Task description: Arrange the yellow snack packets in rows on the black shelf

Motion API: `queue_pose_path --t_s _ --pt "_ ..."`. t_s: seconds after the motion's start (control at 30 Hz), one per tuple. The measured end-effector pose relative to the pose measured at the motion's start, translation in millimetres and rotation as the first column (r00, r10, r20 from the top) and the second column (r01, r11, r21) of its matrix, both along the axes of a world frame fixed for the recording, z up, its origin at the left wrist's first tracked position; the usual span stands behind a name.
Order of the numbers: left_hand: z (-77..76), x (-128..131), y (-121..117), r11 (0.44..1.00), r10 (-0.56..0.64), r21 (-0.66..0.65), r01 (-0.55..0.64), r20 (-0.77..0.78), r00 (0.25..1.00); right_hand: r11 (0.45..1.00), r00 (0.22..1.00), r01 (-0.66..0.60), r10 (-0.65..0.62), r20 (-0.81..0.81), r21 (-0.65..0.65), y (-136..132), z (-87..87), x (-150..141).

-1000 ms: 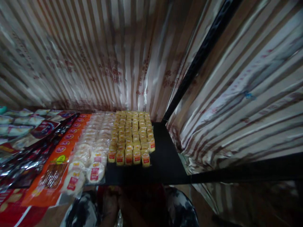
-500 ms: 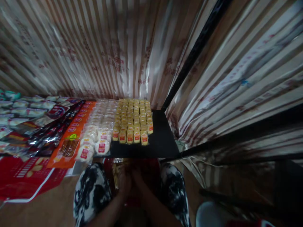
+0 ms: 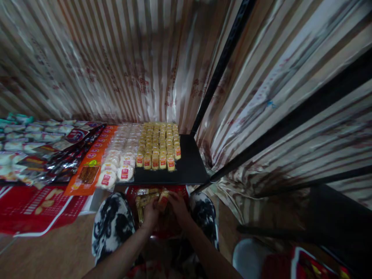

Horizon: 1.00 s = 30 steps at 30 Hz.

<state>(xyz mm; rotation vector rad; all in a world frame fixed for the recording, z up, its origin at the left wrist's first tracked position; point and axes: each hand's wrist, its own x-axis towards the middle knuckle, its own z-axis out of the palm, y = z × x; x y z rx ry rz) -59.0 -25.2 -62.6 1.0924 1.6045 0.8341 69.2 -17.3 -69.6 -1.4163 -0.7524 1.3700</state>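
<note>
Between my knees, both hands meet at a small yellow wrapped snack packet [image 3: 163, 200] with a red label. My right hand [image 3: 179, 206] pinches its right side. My left hand [image 3: 151, 214] is closed at its lower left edge; the fingertips are partly hidden. Beneath them is a red bag [image 3: 181, 190] holding more yellow packets [image 3: 144, 200]. Just beyond the hands, rows of matching yellow packets [image 3: 158, 144] lie on a black shelf [image 3: 186, 174].
Left of the yellow rows lie round white wrapped crackers [image 3: 125, 170], an orange snack bag [image 3: 90, 174] and dark shiny packs [image 3: 69, 155]. Black posts [image 3: 221, 69] and a striped curtain [image 3: 130, 58] bound the shelf. A red bag [image 3: 43, 211] hangs at left; a pale rounded object [image 3: 250, 255] stands lower right.
My hands have come up from deep in the bag toward the shelf edge, and a yellow packet now shows between them. The view has shifted slightly.
</note>
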Motion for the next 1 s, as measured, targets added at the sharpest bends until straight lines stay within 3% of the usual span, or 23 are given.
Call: queue_pose_path --t_s 0.07,0.17,0.27,0.33,0.43,0.5,0.6,0.7,0.77,0.87,1.0 --pt "4.8 3.6 0.9 0.999 -0.029 0.04 0.028 0.008 1.0 1.0 1.0 0.007 -0.007 0.006 0.027 -0.7 7.1 4.3" --pt "17.3 4.5 5.8 0.99 -0.109 0.08 0.117 -0.1 0.989 0.997 1.0 -0.017 0.016 0.018 0.073 0.9 14.2 10.3" --pt "37.0 0.9 13.3 0.96 -0.21 0.128 0.247 -0.247 0.946 0.991 0.98 -0.029 0.003 0.197 0.128 2.4 23.2 18.7" --pt "54.2 -2.0 18.2 0.923 -0.286 0.15 0.355 -0.351 0.892 0.97 0.89 -0.071 -0.043 0.453 0.231 1.2 33.8 25.9" --pt "81.6 -4.5 25.3 0.822 -0.419 0.166 0.545 -0.471 0.776 0.873 0.646 -0.323 -0.08 0.759 0.366 -3.4 54.2 35.5" --pt "97.5 -4.0 30.4 0.735 -0.496 0.159 0.659 -0.537 0.683 0.808 0.524 -0.473 -0.061 0.849 0.35 -5.9 65.9 39.2" --pt "114.8 0.2 39.2 0.62 -0.543 0.154 0.77 -0.624 0.562 0.787 0.444 -0.548 -0.012 0.896 0.282 -5.7 75.3 41.3" --pt "125.8 8.4 48.7 0.546 -0.546 0.159 0.822 -0.677 0.494 0.808 0.481 -0.533 0.046 0.876 0.251 -0.2 77.7 44.0" --pt "130.3 16.1 54.7 0.539 -0.541 0.185 0.822 -0.671 0.506 0.849 0.558 -0.463 0.054 0.828 0.256 5.4 78.4 47.7" --pt "132.4 30.2 61.0 0.581 -0.484 0.301 0.757 -0.619 0.618 0.9 0.693 -0.338 0.039 0.72 0.276 15.8 77.8 55.8" --pt "126.2 49.4 59.3 0.661 -0.297 0.459 0.594 -0.566 0.769 0.95 0.878 -0.131 -0.023 0.479 0.285 35.3 71.1 68.1"
